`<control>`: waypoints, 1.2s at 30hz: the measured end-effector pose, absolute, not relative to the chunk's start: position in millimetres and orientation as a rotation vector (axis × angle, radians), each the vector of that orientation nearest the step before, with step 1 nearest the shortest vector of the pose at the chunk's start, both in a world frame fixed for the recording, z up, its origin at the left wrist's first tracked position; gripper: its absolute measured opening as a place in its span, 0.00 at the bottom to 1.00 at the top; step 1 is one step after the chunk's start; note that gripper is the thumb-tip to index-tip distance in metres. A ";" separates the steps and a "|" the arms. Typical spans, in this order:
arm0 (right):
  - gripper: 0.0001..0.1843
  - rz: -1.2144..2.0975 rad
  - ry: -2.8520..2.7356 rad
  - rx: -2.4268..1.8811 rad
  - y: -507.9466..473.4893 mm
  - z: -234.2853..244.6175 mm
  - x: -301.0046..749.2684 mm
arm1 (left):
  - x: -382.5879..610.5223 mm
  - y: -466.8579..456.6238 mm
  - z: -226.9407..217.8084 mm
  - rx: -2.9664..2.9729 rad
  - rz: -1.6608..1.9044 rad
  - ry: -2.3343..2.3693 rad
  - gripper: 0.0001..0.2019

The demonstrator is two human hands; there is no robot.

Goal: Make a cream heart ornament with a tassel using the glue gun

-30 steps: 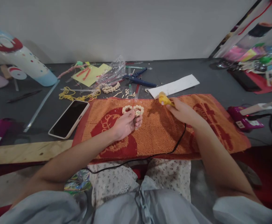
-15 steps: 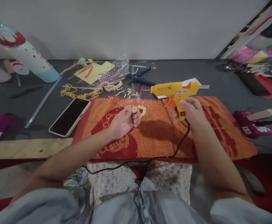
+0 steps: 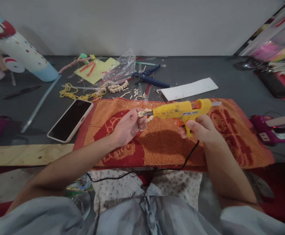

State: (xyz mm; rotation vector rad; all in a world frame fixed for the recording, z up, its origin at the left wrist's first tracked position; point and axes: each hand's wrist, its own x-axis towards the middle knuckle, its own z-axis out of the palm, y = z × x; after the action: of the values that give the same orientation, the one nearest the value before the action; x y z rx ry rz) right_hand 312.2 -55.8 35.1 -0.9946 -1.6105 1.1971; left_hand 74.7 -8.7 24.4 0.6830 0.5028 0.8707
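Observation:
My right hand [image 3: 198, 127] is wrapped round the handle of a yellow hot glue gun [image 3: 174, 110], with fingers at its orange trigger [image 3: 180, 122]. A clear glue stick [image 3: 216, 103] sticks out of the gun's back end. The metal nozzle points left and meets a chain of small cream-coloured pieces [image 3: 149, 118]. My left hand [image 3: 130, 125] pinches this chain between thumb and fingers, and part of it is hidden behind the fingers and nozzle. Both hands are above an orange and red towel [image 3: 166, 147].
Beyond the towel lie a white strip [image 3: 191, 88], blue pliers [image 3: 148, 78], scattered small cream sticks [image 3: 136, 94], another cream chain [image 3: 118, 86] and yellow cord [image 3: 71, 92]. A phone [image 3: 70, 120] lies left. The gun's black cable [image 3: 191, 153] crosses the towel.
The glue gun in my right hand has moved left and down, bringing its nozzle to the cream chain. My left hand keeps its pinch. The white strip behind is now uncovered.

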 end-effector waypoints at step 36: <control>0.21 1.036 -1.733 -0.995 -59.2 29.8 313.8 | 76.5 -9.8 28.6 0.657 0.878 0.523 0.08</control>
State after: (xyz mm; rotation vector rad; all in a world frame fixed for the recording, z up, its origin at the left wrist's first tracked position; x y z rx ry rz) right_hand 313.8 -59.2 29.8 -0.9947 -1.7328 1.0356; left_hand 76.5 -9.8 28.6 0.6570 0.5233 0.8777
